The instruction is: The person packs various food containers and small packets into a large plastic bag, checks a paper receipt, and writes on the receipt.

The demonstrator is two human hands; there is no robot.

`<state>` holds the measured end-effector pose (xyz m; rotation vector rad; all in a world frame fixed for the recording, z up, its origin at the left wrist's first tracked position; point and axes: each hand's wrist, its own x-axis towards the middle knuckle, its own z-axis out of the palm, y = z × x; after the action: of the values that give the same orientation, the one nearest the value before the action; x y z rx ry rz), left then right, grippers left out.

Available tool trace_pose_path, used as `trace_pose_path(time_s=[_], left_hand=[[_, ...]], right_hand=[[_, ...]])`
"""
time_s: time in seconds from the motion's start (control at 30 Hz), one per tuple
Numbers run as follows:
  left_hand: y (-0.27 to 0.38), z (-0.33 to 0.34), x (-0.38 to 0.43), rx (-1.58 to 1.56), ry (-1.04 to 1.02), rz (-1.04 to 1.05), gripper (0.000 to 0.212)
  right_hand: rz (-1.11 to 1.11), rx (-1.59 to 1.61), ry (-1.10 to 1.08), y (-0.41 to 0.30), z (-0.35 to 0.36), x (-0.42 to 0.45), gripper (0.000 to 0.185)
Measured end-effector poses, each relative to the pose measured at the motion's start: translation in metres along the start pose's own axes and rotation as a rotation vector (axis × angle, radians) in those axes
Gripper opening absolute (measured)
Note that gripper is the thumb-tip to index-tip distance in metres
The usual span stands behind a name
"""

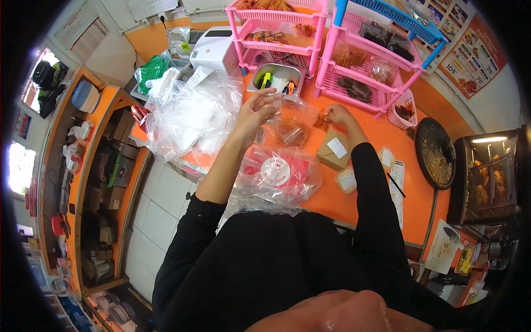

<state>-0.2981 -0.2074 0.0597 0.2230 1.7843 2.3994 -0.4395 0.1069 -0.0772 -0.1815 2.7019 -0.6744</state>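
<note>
My left hand [260, 111] is raised over the orange table, fingers partly spread beside thin clear plastic; whether it grips the film I cannot tell. A clear plastic bag with brown-orange contents [292, 133] lies to its right. With fingertips pinched, my right hand [341, 114] holds a small orange-brown packet [321, 121]. Just below this hand stands a brown cardboard box [333, 149] with a white label. A round lidded tub [347, 180] and a smaller tub [386, 157] also bear labels. Nearer my body is a red-and-white printed package [276, 169] in clear plastic.
Clear plastic bags [195, 112] are heaped at left. Pink racks [282, 50] [361, 79] and a metal tray [276, 76] of markers line the back. To the right are a stone mortar [431, 166], a pen [396, 185] on paper and a lit food display case [489, 178].
</note>
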Motion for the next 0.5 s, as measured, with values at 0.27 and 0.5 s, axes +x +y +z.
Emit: trace_pose_path(time_s=[0.27, 0.5], left_hand=[[0.001, -0.008, 0.011, 0.005, -0.003, -0.026, 0.042], [0.007, 0.004, 0.020, 0.014, -0.021, -0.003, 0.047]], right_hand=[[-0.362, 0.027, 0.561, -0.093, -0.100, -0.094, 0.018], [-0.607, 0.083, 0.500, -0.170, -0.067, -0.106, 0.023]])
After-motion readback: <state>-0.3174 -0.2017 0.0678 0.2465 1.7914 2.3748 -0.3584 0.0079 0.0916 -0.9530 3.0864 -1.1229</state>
